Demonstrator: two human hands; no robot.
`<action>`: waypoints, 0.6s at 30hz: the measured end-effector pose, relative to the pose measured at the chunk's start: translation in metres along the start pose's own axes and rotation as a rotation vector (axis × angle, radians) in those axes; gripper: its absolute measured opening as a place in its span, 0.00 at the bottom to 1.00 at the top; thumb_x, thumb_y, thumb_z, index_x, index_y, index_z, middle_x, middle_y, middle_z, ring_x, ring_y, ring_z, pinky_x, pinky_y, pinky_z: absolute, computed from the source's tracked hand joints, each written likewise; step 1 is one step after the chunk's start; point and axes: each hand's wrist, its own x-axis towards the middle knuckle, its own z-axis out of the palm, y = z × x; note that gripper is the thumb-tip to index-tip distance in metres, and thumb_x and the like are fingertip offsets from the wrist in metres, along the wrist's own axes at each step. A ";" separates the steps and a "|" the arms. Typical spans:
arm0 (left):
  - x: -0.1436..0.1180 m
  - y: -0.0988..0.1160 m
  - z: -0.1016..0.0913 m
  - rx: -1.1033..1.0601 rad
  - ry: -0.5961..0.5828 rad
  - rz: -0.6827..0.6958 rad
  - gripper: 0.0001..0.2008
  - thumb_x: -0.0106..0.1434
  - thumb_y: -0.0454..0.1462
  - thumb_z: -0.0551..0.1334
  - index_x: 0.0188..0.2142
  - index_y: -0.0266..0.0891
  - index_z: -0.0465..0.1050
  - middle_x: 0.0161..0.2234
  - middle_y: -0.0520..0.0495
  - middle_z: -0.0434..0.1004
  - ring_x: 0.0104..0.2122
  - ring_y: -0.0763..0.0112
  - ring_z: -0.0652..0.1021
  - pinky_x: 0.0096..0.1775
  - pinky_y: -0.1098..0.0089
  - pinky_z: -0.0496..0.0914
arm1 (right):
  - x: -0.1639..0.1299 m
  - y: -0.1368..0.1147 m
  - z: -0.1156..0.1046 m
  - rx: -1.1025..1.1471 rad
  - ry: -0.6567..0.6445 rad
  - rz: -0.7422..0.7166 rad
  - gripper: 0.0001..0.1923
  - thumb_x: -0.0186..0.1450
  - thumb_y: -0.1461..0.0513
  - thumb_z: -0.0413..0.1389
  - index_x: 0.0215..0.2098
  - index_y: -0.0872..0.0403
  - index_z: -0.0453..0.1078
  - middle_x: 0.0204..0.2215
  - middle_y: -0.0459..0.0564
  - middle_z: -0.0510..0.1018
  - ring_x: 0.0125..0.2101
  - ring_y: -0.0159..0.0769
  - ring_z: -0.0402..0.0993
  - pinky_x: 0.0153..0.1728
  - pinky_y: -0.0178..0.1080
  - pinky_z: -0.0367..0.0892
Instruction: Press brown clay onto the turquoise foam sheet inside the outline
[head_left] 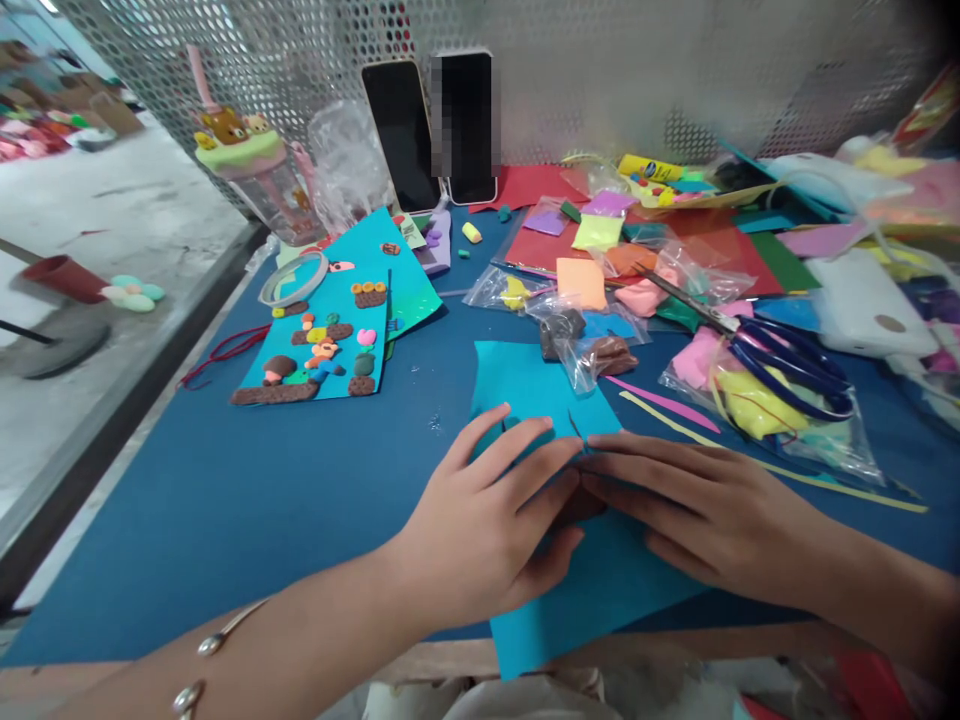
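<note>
The turquoise paper sheet (540, 400) lay flat, plain and matte; left hand (487, 520) and right hand (697, 510) pressed it open-palmed.

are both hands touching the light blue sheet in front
Touching. The head view shows the left hand and right hand pressed flat on the light blue sheet, fingertips meeting over it.

Both hands (585, 500) lie on a paper sheet (592, 590), scissors (780, 360) behind right, clay board (322, 350) behind left.
</note>
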 end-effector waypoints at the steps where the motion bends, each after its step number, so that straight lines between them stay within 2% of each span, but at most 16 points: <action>1: 0.000 0.001 0.000 0.010 -0.001 0.016 0.14 0.68 0.42 0.54 0.44 0.41 0.75 0.53 0.51 0.74 0.56 0.63 0.69 0.63 0.57 0.54 | -0.001 -0.001 0.001 -0.001 -0.007 0.006 0.15 0.65 0.69 0.48 0.47 0.59 0.72 0.45 0.55 0.79 0.49 0.42 0.74 0.47 0.42 0.75; 4: 0.000 0.001 0.001 0.036 0.000 0.065 0.14 0.68 0.41 0.54 0.44 0.40 0.76 0.52 0.51 0.75 0.55 0.64 0.69 0.64 0.58 0.52 | -0.004 0.000 0.001 0.038 -0.029 0.039 0.17 0.63 0.69 0.49 0.48 0.61 0.72 0.47 0.58 0.77 0.52 0.44 0.71 0.48 0.43 0.74; 8: 0.000 0.000 0.002 0.051 0.015 0.091 0.12 0.67 0.40 0.56 0.44 0.39 0.75 0.51 0.51 0.76 0.54 0.65 0.69 0.63 0.58 0.54 | -0.004 0.003 -0.002 0.096 -0.020 0.075 0.18 0.63 0.68 0.49 0.50 0.60 0.71 0.50 0.58 0.75 0.53 0.41 0.69 0.51 0.41 0.72; 18: 0.000 0.000 0.003 -0.024 0.023 0.081 0.12 0.67 0.39 0.55 0.43 0.39 0.75 0.48 0.48 0.76 0.54 0.63 0.69 0.62 0.57 0.56 | -0.002 -0.001 0.001 -0.055 -0.062 0.017 0.17 0.64 0.68 0.49 0.50 0.60 0.71 0.49 0.57 0.76 0.52 0.43 0.69 0.45 0.42 0.74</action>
